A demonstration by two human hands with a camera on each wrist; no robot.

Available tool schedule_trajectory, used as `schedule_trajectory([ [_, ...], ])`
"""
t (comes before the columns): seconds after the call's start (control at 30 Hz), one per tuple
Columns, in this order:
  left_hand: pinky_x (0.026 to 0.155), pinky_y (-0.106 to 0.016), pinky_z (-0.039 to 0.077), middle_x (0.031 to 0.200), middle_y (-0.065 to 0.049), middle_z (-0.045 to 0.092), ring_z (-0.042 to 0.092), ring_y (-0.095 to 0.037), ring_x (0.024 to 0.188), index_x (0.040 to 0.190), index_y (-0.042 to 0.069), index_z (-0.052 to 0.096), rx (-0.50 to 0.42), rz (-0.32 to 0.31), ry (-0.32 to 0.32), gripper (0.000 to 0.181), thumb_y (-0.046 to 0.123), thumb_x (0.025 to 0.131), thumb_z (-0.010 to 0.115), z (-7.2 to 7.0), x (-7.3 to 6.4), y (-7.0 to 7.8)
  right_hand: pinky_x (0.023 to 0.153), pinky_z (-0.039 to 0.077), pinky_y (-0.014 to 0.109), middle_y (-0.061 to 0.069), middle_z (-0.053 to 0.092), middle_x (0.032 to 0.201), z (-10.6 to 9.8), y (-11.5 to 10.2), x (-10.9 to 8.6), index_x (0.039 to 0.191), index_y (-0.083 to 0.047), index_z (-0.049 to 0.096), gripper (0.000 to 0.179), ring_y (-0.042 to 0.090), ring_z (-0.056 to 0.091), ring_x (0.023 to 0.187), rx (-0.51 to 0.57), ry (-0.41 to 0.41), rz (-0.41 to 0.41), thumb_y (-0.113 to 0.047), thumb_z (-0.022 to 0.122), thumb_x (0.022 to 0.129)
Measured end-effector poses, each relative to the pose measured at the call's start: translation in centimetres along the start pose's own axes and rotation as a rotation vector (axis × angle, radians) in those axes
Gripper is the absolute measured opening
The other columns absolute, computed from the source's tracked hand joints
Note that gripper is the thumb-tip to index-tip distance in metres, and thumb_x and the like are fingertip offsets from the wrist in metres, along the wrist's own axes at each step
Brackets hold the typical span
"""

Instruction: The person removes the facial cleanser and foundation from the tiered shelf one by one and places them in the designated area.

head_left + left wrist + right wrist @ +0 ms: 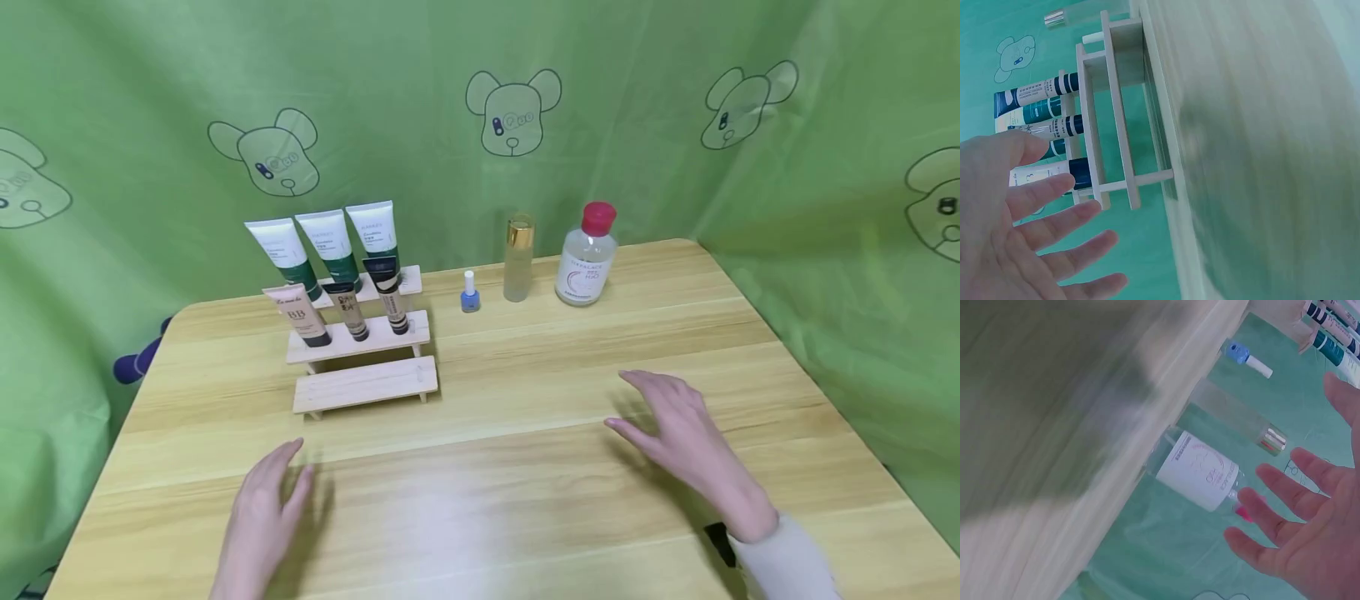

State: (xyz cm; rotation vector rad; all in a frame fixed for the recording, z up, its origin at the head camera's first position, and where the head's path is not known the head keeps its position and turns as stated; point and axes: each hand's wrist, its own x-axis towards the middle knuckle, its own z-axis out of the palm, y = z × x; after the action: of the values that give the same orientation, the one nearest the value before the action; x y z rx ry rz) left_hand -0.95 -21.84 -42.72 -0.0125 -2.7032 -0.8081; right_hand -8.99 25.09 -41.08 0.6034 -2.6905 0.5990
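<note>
My left hand (262,508) hovers over the near left of the table, fingers relaxed and holding nothing. Beyond it stands a three-tier wooden rack (367,385). The rack's lowest step is bare; its middle step carries a pink BB cream tube (298,315) and two small dark-capped tubes (347,310). White-and-green tubes (330,242) stand on the top step. Over the right side, my right hand (678,429) is also empty, thumb apart from the fingers. Nearest to it is a clear bottle with a red cap (585,262).
Along the back edge stand a blue nail polish bottle with a white cap (470,296) and a tall clear bottle with a gold cap (518,260). A green curtain (420,125) with bear prints hangs behind the wooden table (480,467).
</note>
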Motion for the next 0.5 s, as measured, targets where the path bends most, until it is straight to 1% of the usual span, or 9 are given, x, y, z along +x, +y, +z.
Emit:
schedule_trajectory([
  [0.1,0.1,-0.061,0.035,0.13,-0.027,0.051,0.045,-0.045,0.12,0.13,-0.003,0.051,-0.026,-0.084,-0.057,0.042,0.019,0.095,0.058,-0.2,0.2,0.2,0.09,0.036,0.061,0.022,0.057,0.123,0.4,-0.2,0.3,0.127,0.002,0.053,0.062,0.043,0.048,0.113,0.025,-0.026,0.017,-0.028,0.078,0.078],
  [0.17,0.101,-0.061,0.033,0.132,-0.027,0.05,0.044,-0.045,0.122,0.132,-0.003,0.05,-0.038,-0.119,-0.082,0.043,0.021,0.097,0.056,-0.2,0.3,0.2,0.09,0.036,0.06,0.022,0.057,0.123,0.8,-0.3,0.6,0.127,0.002,0.053,0.062,0.042,0.048,0.114,0.042,-0.039,0.026,-0.028,0.077,0.078],
  [0.5,0.105,-0.062,0.029,0.136,-0.027,0.046,0.039,-0.047,0.125,0.136,-0.001,0.046,-0.068,-0.18,-0.138,0.047,0.026,0.098,0.053,-0.1,1.0,0.2,0.093,0.037,0.057,0.02,0.059,0.123,2.1,-1.7,1.8,0.127,0.0,0.054,0.062,0.038,0.051,0.112,0.109,-0.036,0.009,-0.027,0.079,0.077],
])
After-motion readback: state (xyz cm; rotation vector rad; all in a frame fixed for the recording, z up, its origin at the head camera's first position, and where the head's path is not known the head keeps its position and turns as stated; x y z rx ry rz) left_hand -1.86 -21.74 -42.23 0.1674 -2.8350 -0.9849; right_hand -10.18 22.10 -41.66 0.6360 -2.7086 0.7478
